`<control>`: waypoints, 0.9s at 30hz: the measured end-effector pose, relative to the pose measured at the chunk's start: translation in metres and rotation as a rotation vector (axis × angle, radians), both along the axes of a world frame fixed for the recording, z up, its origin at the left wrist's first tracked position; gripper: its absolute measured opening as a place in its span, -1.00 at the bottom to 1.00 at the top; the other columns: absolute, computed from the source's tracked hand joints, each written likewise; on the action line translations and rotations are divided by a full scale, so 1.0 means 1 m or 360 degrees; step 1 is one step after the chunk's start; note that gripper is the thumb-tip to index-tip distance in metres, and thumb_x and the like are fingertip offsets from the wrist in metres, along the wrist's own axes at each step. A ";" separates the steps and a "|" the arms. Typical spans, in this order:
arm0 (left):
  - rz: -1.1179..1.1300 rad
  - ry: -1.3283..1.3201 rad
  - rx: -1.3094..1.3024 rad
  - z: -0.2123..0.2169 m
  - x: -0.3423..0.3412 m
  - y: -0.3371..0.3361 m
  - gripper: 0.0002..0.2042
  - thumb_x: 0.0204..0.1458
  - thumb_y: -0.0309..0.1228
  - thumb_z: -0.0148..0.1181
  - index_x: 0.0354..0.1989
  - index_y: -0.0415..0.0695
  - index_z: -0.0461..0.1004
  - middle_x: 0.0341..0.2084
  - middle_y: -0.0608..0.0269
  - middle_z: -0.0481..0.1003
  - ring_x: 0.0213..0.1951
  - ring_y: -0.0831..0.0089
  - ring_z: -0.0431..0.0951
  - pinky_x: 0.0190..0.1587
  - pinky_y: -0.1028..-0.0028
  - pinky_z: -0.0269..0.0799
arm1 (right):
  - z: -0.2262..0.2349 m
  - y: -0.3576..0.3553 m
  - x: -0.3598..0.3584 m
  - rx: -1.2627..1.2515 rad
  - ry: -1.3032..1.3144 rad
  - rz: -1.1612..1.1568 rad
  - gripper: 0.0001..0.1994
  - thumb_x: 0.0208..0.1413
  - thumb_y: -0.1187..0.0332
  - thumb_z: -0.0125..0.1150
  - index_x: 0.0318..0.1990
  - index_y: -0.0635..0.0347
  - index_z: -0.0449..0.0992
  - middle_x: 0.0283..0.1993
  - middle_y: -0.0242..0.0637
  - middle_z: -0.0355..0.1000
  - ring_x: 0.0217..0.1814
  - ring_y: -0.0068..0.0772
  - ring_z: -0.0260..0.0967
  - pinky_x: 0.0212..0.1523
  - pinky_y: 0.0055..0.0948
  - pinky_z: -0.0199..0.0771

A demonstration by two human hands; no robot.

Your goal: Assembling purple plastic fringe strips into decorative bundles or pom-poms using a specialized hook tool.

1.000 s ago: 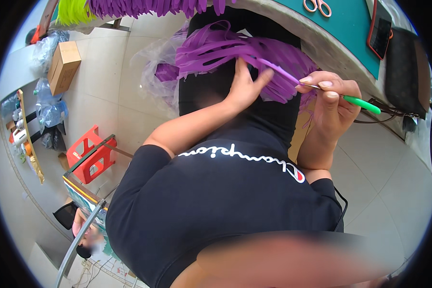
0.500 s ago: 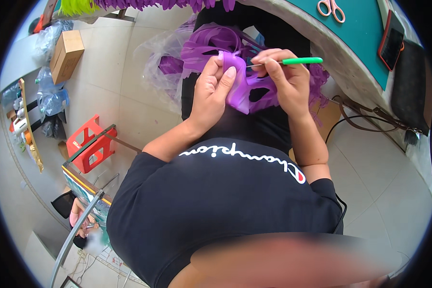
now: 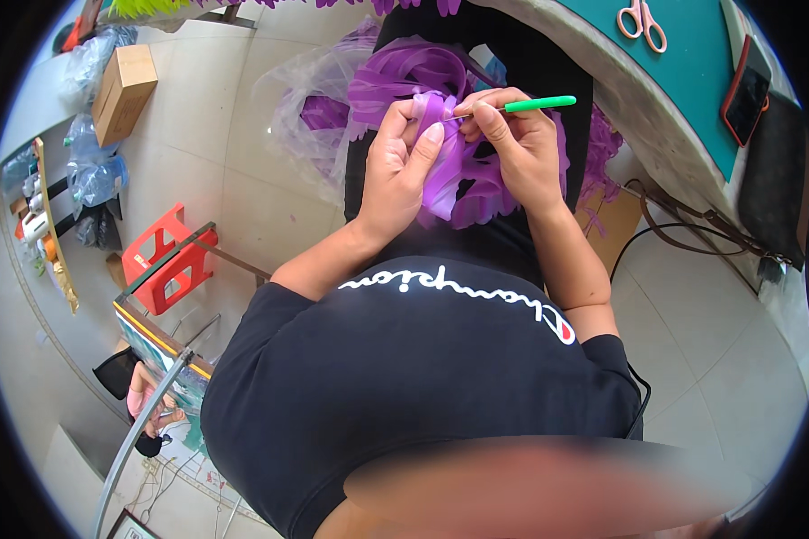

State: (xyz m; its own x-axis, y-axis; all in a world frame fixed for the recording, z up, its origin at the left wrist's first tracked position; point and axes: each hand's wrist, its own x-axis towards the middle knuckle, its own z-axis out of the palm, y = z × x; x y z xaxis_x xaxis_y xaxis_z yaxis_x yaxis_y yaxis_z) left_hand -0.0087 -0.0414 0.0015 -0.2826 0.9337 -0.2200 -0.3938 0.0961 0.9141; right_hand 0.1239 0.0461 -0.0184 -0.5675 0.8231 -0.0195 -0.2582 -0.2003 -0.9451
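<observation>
A glossy purple sheet (image 3: 439, 184) with cut-out openings and strips hangs over my lap. My left hand (image 3: 394, 171) pinches its upper edge, thumb on the near face and fingers behind. My right hand (image 3: 528, 153) grips a slim pick with a green handle (image 3: 539, 104). The pick's thin metal shaft reaches left to the sheet, close to my left thumb; its very tip is too small to make out. Right-hand fingertips touch or nearly touch the sheet there. More purple strips (image 3: 404, 74) lie bunched just beyond my hands.
A clear plastic bag (image 3: 297, 85) with purple pieces lies left of my lap. At the right, a table with a green mat (image 3: 692, 67) carries pink scissors (image 3: 639, 25) and a phone (image 3: 748, 97). A red stool (image 3: 164, 265) stands left; a person (image 3: 146, 395) sits beyond it.
My right hand and the pick have shifted left, closer to my left thumb. The stretched part of the sheet has drawn together and folded. My left hand keeps its pinch.
</observation>
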 end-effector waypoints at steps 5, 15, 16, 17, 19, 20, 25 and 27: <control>-0.0009 -0.0019 -0.0013 -0.001 -0.002 0.001 -0.83 0.24 -0.49 -0.05 -0.03 -0.21 0.27 -0.18 0.29 0.45 -0.15 0.69 0.40 -0.07 0.64 0.30 | 0.002 -0.002 -0.002 0.0029 0.0010 -0.0027 -0.86 0.23 0.41 0.08 -0.23 0.34 0.44 -0.18 -0.19 0.47 -0.26 -0.53 0.41 -0.20 -0.57 0.44; -0.0008 0.0068 -0.0070 0.000 0.000 -0.001 -0.80 0.24 -0.49 -0.05 0.00 -0.22 0.23 -0.17 0.24 0.46 -0.18 0.68 0.42 -0.14 0.65 0.35 | 0.006 0.009 -0.001 0.0998 -0.0640 -0.0157 -0.97 0.10 0.58 0.17 -0.31 0.35 0.48 -0.28 -0.21 0.49 -0.24 -0.46 0.43 -0.22 -0.53 0.42; -0.0001 0.0078 -0.0057 0.000 0.000 0.001 -0.80 0.24 -0.49 -0.05 0.00 -0.22 0.23 -0.17 0.24 0.46 -0.18 0.68 0.42 -0.14 0.65 0.35 | 0.007 0.013 0.002 0.0819 -0.0559 -0.0154 -0.97 0.10 0.57 0.17 -0.30 0.35 0.47 -0.30 -0.23 0.48 -0.27 -0.49 0.42 -0.25 -0.56 0.40; -0.0008 0.0019 -0.0068 0.000 0.000 -0.001 -0.79 0.24 -0.48 -0.05 0.01 -0.21 0.22 -0.17 0.24 0.46 -0.17 0.67 0.43 -0.13 0.65 0.35 | 0.008 0.012 0.005 0.0606 -0.0512 -0.0147 -0.95 0.15 0.54 0.14 -0.28 0.34 0.48 -0.32 -0.28 0.46 -0.32 -0.58 0.36 -0.30 -0.62 0.36; 0.0020 -0.0050 -0.0084 -0.001 0.003 -0.004 -0.77 0.24 -0.48 -0.05 0.04 -0.21 0.20 -0.17 0.23 0.46 -0.18 0.65 0.44 -0.12 0.63 0.36 | 0.015 0.012 0.009 0.0233 -0.0470 -0.0152 -0.90 0.22 0.47 0.08 -0.22 0.32 0.48 -0.33 -0.35 0.45 -0.39 -0.69 0.29 -0.35 -0.70 0.31; 0.0017 -0.0027 -0.0054 -0.002 0.004 -0.004 -0.76 0.24 -0.47 -0.04 0.04 -0.21 0.20 -0.17 0.23 0.47 -0.19 0.65 0.43 -0.12 0.63 0.36 | 0.019 0.014 0.009 0.0074 -0.0480 -0.0171 -0.87 0.25 0.44 0.06 -0.20 0.31 0.48 -0.33 -0.35 0.45 -0.40 -0.71 0.29 -0.36 -0.72 0.30; -0.0052 0.0338 -0.0026 -0.009 0.000 -0.006 -0.75 0.22 -0.49 -0.01 0.05 -0.22 0.29 -0.14 0.19 0.49 -0.09 0.61 0.44 -0.05 0.59 0.36 | 0.001 0.006 0.000 0.0064 -0.0156 0.0087 -0.87 0.14 0.54 0.14 -0.28 0.21 0.27 -0.21 -0.27 0.43 -0.29 -0.70 0.27 -0.29 -0.72 0.28; -0.0050 0.0277 -0.0042 -0.004 0.000 -0.006 -0.74 0.22 -0.49 0.01 0.06 -0.21 0.28 -0.15 0.21 0.50 -0.13 0.64 0.44 -0.09 0.62 0.35 | 0.001 0.009 0.003 -0.0096 -0.0188 0.0275 -0.72 0.05 0.60 0.20 -0.36 0.12 0.15 -0.19 -0.25 0.41 -0.25 -0.70 0.25 -0.27 -0.71 0.26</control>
